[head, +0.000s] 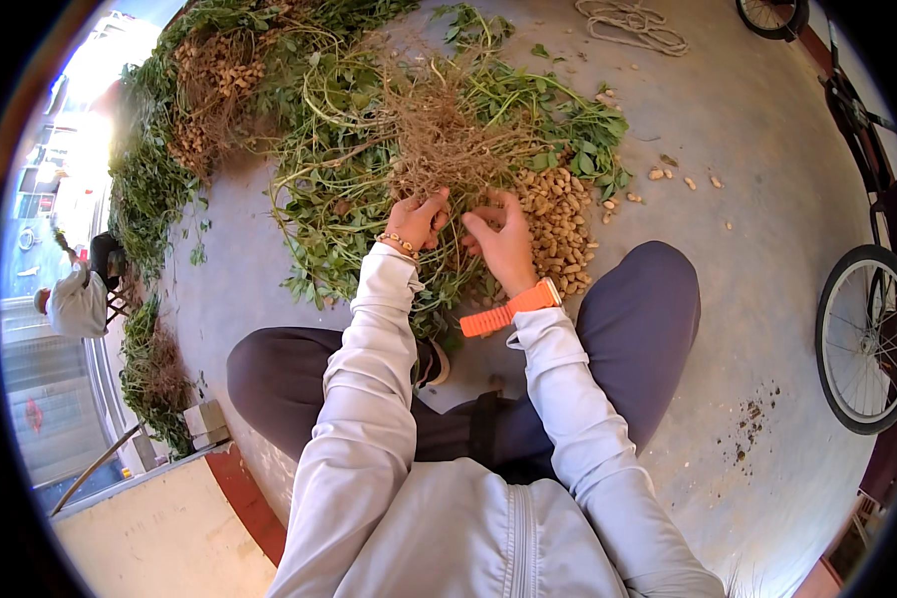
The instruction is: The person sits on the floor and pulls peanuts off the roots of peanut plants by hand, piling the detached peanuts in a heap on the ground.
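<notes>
Peanut plants [329, 187] with green leaves and stems lie in a heap before me, their brown roots [448, 142] uppermost. My left hand [418, 220], with a beaded bracelet at the wrist, is closed around plant stems just below the roots. Close to its right, my right hand [499, 232] has bent fingers near the stems; whether something small is between its fingertips cannot be told. An orange-banded watch [510, 310] is on my right wrist. A pile of picked peanuts in their shells [557, 224] lies directly right of my right hand, partly beneath leaves.
More peanut plants [146, 164] are heaped at the left, with peanuts on their roots. Loose peanuts [689, 182] and a coiled rope [635, 26] lie on the concrete floor. A bicycle wheel [865, 340] stands at the right. Another person [78, 299] sits at the far left.
</notes>
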Demonstrator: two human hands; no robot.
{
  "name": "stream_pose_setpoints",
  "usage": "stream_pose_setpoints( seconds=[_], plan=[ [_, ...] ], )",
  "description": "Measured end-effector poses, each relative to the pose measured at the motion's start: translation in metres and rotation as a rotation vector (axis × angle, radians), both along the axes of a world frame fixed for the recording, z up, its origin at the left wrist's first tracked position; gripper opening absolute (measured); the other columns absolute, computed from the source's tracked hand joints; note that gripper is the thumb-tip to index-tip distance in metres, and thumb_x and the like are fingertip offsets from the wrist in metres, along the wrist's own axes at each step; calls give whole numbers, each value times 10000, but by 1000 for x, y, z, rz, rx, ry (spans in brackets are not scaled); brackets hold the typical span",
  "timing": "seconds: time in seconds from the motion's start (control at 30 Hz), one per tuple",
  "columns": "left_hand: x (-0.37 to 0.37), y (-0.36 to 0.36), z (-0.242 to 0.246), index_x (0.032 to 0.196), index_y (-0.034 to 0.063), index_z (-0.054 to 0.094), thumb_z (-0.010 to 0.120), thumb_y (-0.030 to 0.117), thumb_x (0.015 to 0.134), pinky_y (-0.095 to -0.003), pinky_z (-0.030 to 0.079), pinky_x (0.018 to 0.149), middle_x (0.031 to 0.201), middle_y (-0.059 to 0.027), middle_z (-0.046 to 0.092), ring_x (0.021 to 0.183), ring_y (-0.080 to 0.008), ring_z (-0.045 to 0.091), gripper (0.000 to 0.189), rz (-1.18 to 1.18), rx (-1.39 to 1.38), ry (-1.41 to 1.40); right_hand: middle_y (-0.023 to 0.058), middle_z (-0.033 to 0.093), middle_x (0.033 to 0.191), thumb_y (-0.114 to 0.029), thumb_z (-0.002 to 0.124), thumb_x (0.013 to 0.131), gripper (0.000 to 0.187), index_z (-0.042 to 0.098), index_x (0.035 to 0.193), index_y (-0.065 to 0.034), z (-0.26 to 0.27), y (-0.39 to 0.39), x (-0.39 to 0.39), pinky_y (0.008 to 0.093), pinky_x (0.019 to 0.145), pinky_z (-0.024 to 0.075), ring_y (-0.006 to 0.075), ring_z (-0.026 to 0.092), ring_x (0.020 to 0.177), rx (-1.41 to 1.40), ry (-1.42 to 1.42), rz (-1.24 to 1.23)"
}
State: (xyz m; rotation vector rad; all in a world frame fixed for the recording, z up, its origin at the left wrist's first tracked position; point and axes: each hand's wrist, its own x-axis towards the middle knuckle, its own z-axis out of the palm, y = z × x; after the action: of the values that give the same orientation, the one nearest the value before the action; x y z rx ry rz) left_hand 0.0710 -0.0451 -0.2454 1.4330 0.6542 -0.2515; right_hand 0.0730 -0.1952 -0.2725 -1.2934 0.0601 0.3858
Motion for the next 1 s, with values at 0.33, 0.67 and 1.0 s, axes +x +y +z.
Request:
stream_pose_setpoints(
  seconds=[0.33,0.67,1.0],
  plan=[
    [4,-13,-30,797,31,531,550,246,848,-291,279,359,544,-37,468,380,-129,378,222,146,339,-182,15,555,614,-102,606,767,137,602,801,30,-13,-12,-17,226,520,387,76,477,556,-160,-103,103],
    [24,-32,-23,1142,-53,405,494,217,878,-287,444,418,883,-106,593,484,-126,505,387,195,165,-139,148,574,791,-99,612,757,209,555,930,3,56,-101,-57,329,590,444,258,574,659,-910,-468,361],
    [-40,-83,-93,1145,8,466,533,167,800,-403,335,936,1199,-216,392,1051,-367,432,386,-1,603,-696,138,553,979,-102,498,792,273,525,1054,-30,58,0,21,396,659,466,337,574,773,-725,-1052,465]
  ],
)
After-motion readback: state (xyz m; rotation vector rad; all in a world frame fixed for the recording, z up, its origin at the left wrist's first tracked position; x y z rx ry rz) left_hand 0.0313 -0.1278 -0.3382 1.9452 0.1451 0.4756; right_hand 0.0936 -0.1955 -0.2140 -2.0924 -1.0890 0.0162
